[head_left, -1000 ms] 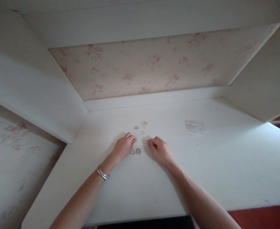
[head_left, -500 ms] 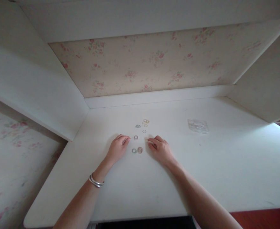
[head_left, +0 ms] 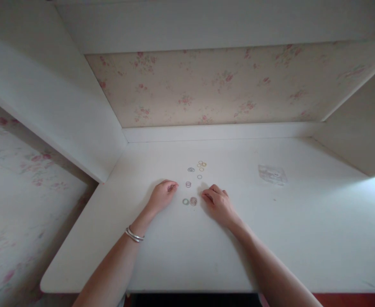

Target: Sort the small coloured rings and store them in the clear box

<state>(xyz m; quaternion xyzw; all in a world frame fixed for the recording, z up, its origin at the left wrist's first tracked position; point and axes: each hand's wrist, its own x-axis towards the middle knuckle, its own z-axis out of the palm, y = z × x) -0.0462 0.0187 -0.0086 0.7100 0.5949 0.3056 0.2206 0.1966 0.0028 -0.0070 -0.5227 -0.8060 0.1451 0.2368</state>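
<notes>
White desk (head_left: 174, 256), floral wallpaper (head_left: 213, 91) behind. Rings sit in small groups mid-desk: yellow rings (head_left: 202, 164) farthest, then grey rings (head_left: 191, 169), 1 lone ring (head_left: 199, 177), purple rings (head_left: 188, 184), green ring (head_left: 185, 201) and pink rings (head_left: 193, 201) nearest.

Left hand (head_left: 164, 195): thumb and index nearly together, beside purple. Right hand (head_left: 217, 204): fingers curled, near pink. Can't tell if either grips anything.

Step, my read: fingertip ring handling. Lifting 1 calls for a fine pinch; overlaps could snag. Clear packet (head_left: 273, 175) well off right. Bangles (head_left: 134, 235) on left wrist.
</notes>
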